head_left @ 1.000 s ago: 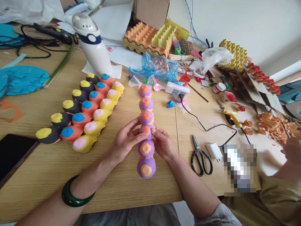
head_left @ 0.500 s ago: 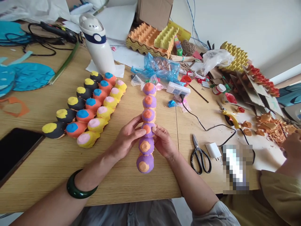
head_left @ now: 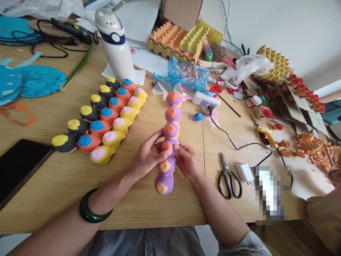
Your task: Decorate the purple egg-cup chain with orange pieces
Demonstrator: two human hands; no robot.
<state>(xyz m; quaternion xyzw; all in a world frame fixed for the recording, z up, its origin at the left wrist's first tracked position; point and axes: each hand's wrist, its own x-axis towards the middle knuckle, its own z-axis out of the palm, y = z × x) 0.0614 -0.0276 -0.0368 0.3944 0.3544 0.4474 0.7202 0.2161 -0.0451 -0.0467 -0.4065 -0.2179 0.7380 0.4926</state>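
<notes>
A strip of purple bumps (head_left: 171, 114) cut from egg carton stands out over the table between my hands. Its upper bumps have orange caps; the two nearest show bare tan tops. My left hand (head_left: 149, 153) grips its left side, thumb near the fourth bump's orange cap. My right hand (head_left: 189, 160) pinches the right side of that same bump. To the left lie three painted strips side by side: a black one with yellow caps (head_left: 89, 113), an orange-red one with blue caps (head_left: 108, 114) and a yellow one with pink caps (head_left: 122, 124).
Black-handled scissors (head_left: 226, 177), a white charger (head_left: 244, 173) and a power strip (head_left: 206, 100) with a black cord lie to the right. A dark tablet (head_left: 22, 167) is at left. Behind stand a white bottle (head_left: 117, 53) and egg trays (head_left: 170, 41). A person's arm is at far right.
The whole view has shifted slightly, with table items now further right. Both hands keep their hold on the purple strip, which leans a little more to the right at its far end.
</notes>
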